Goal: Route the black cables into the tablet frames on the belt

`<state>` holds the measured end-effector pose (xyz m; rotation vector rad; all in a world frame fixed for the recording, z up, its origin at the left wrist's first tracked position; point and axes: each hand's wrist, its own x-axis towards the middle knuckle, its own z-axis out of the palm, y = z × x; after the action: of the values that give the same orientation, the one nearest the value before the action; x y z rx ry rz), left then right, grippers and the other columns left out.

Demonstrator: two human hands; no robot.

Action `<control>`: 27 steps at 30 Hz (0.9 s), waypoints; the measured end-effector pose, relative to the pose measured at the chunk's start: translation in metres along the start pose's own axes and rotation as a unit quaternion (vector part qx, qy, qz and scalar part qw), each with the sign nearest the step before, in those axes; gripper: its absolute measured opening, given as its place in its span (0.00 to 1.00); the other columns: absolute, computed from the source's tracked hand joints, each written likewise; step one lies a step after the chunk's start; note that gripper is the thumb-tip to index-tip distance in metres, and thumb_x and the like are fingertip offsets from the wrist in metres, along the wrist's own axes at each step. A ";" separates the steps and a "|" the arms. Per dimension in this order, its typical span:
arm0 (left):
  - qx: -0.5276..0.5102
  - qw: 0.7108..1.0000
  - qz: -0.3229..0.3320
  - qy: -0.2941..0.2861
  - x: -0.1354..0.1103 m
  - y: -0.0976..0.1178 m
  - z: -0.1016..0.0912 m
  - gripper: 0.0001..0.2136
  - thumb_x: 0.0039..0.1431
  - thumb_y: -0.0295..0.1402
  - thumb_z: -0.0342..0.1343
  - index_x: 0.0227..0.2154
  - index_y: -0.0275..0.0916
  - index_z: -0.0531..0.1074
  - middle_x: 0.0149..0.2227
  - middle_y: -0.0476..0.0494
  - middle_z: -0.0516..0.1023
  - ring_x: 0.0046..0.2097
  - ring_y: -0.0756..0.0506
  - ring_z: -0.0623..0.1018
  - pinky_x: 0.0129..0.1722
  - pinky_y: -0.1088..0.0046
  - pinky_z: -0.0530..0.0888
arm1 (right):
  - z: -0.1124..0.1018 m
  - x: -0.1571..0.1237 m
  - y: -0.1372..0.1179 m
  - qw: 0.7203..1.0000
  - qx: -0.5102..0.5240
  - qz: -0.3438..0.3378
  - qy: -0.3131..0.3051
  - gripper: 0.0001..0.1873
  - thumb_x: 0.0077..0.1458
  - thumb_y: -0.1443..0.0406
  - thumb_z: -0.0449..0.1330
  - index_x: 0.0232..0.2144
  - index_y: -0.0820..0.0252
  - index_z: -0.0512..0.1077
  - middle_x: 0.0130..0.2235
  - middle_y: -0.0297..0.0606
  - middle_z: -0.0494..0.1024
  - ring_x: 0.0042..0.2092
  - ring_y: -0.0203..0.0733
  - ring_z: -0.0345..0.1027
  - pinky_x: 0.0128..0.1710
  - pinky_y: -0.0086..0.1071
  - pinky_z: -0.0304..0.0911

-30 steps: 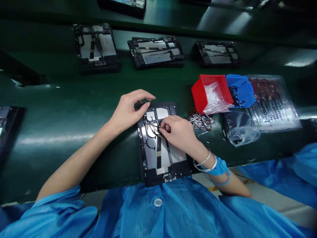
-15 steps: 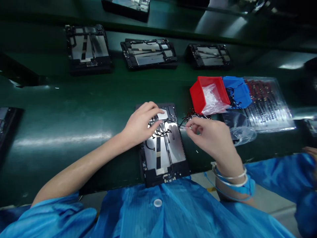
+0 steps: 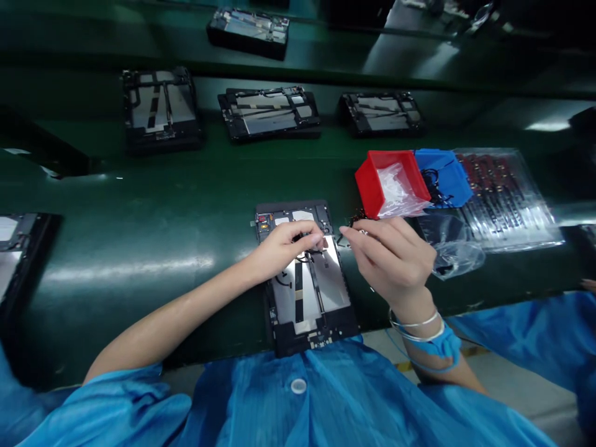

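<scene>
An opened tablet [image 3: 333, 282], its metal inner side up, lies at the bench's front edge before me. Over its upper half, my left hand [image 3: 291, 245] is closed with thumb and fingertips together at some thin black cables [image 3: 305, 257], partly hidden by the hand. Just right of the tablet, my right hand [image 3: 393, 254] is pinched, a short dark cable end [image 3: 343, 241] showing at its fingertips. A pile of small dark parts [image 3: 358, 217] lies behind the right hand, mostly covered by it.
A red bin [image 3: 371, 183] holds a clear bag of white pieces. Beside it stand a blue bin [image 3: 449, 177] with black cables and a clear tray [image 3: 516, 205] of strip parts. More opened tablets [image 3: 161, 112] sit along the back. A co-worker's blue sleeve [image 3: 526, 332] is at right.
My left hand has closed its fingers and shifted right over the cables. My right hand has turned, and the cable stretched between the hands no longer shows. The view has tilted slightly up.
</scene>
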<state>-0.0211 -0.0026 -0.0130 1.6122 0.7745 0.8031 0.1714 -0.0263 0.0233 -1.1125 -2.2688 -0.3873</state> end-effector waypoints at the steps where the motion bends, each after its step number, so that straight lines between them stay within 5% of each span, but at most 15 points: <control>1: -0.018 1.000 -0.008 0.013 0.002 -0.001 0.002 0.11 0.64 0.34 0.50 0.29 0.37 0.72 0.32 0.45 0.77 0.36 0.47 0.76 0.40 0.70 0.72 | 0.000 -0.001 -0.001 1.000 0.004 0.009 0.015 0.10 0.56 0.72 0.57 0.32 0.54 0.77 0.31 0.37 0.80 0.31 0.38 0.69 0.30 0.33 0.66; 12: -0.003 0.993 0.005 0.119 0.010 0.002 0.021 0.08 0.60 0.32 0.55 0.31 0.37 0.78 0.28 0.47 0.80 0.32 0.47 0.79 0.35 0.72 0.75 | 0.004 -0.004 -0.011 0.997 0.024 0.036 0.065 0.05 0.55 0.70 0.61 0.31 0.57 0.76 0.32 0.39 0.81 0.32 0.39 0.70 0.32 0.33 0.68; 20: 0.101 0.986 0.114 0.075 0.009 -0.004 0.017 0.11 0.60 0.23 0.51 0.38 0.38 0.79 0.36 0.43 0.82 0.38 0.47 0.79 0.41 0.72 0.74 | 0.011 -0.002 -0.005 0.995 0.065 -0.001 0.071 0.06 0.54 0.74 0.61 0.34 0.62 0.74 0.32 0.41 0.81 0.33 0.40 0.71 0.32 0.33 0.69; 23: 0.063 0.993 0.079 0.058 0.010 -0.003 0.015 0.12 0.60 0.23 0.51 0.38 0.38 0.79 0.33 0.44 0.81 0.36 0.48 0.79 0.40 0.72 0.75 | 0.012 -0.001 0.004 0.994 0.091 -0.018 0.064 0.07 0.53 0.75 0.60 0.34 0.62 0.73 0.32 0.41 0.81 0.32 0.39 0.71 0.31 0.33 0.69; 27: -0.083 0.992 -0.055 0.083 0.012 -0.002 0.015 0.07 0.58 0.27 0.53 0.35 0.35 0.76 0.28 0.45 0.80 0.29 0.48 0.79 0.33 0.73 0.75 | 0.013 0.001 0.023 0.995 0.039 0.028 0.089 0.07 0.53 0.75 0.60 0.33 0.60 0.73 0.30 0.39 0.81 0.31 0.39 0.73 0.31 0.33 0.69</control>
<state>-0.0018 -0.0004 -0.0161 1.3558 0.8839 0.9050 0.1849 -0.0052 0.0136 -1.0567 -2.0749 -0.3581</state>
